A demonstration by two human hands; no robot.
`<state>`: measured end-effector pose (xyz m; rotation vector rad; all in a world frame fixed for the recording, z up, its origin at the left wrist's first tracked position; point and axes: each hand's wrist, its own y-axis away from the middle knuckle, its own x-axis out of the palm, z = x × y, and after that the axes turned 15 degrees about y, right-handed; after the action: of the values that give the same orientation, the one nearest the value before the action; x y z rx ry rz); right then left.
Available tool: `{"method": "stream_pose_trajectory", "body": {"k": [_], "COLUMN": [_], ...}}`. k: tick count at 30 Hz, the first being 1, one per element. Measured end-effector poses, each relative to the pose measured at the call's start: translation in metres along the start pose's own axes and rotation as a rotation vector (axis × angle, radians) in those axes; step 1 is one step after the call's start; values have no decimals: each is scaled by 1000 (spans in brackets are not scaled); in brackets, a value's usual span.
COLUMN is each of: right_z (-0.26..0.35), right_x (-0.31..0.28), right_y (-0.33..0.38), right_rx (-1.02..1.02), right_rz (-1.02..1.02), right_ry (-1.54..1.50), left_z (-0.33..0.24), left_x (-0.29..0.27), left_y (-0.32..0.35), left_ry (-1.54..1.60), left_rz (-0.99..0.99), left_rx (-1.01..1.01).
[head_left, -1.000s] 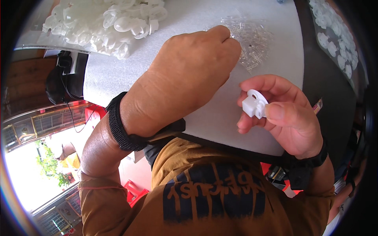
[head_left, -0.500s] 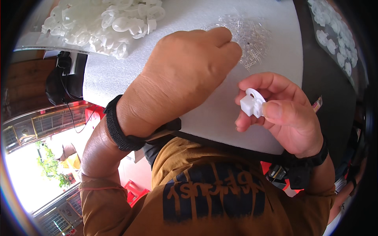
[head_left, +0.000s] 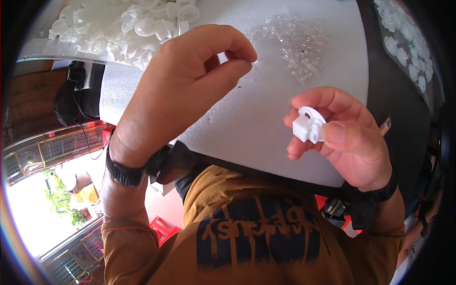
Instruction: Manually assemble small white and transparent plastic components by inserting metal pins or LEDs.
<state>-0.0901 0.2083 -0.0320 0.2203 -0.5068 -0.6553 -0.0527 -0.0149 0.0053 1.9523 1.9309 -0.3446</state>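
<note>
My right hand (head_left: 349, 137) pinches a small white plastic part (head_left: 308, 126), with a round disc and a blocky square housing, between thumb and fingers above the mat's right side. Over the middle of the mat, my left hand (head_left: 199, 66) has thumb and index fingertip pressed together. Thin wires show right at those fingertips; whether they are held or lie on the mat behind, I cannot tell. Beyond it lies a loose pile of clear LEDs (head_left: 304, 52) with long thin metal leads.
A heap of white plastic parts (head_left: 118, 33) fills a clear tray at the far left. More white parts (head_left: 408, 52) lie in a bag or tray at the far right. A pale foam mat (head_left: 266, 152) covers the table; a red stool (head_left: 164, 229) stands below left.
My left hand has drawn back left, away from the LED pile, and turned so its thumb and index finger show. The right hand keeps its hold on the white part, almost unmoved.
</note>
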Motion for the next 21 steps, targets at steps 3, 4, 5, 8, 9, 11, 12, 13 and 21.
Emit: {"method": "stream_pose_trajectory", "body": {"k": [3, 4, 5, 8, 9, 11, 12, 13, 21], "right_z": [-1, -1, -1, 1, 2, 1, 1, 0, -3], "right_x": [0, -1, -1, -1, -1, -1, -1, 0, 6], "right_y": [0, -1, -1, 0, -1, -1, -1, -1, 1], "right_rx": [-44, -43, -41, -42, -48, -57, -69, -70, -104], "right_rz": [5, 5, 8, 33, 48, 52, 55, 64, 5], "right_ry": [-10, -9, 3, 33, 49, 59, 66, 74, 38], "left_z": [-6, -4, -2, 8, 10, 4, 1, 1, 2], "left_x": [4, 7, 9, 15, 16, 25, 30, 35, 52], "left_y": [13, 18, 23, 41, 45, 53, 56, 58, 60], "left_ry": [100, 180, 175, 155, 160, 344, 526, 565, 991], "left_rz": [-59, -99, -109, -138, -145, -197, -245, -254, -180], "left_rx": [-76, -96, -99, -111, -93, -135, -175, -165, -114]}}
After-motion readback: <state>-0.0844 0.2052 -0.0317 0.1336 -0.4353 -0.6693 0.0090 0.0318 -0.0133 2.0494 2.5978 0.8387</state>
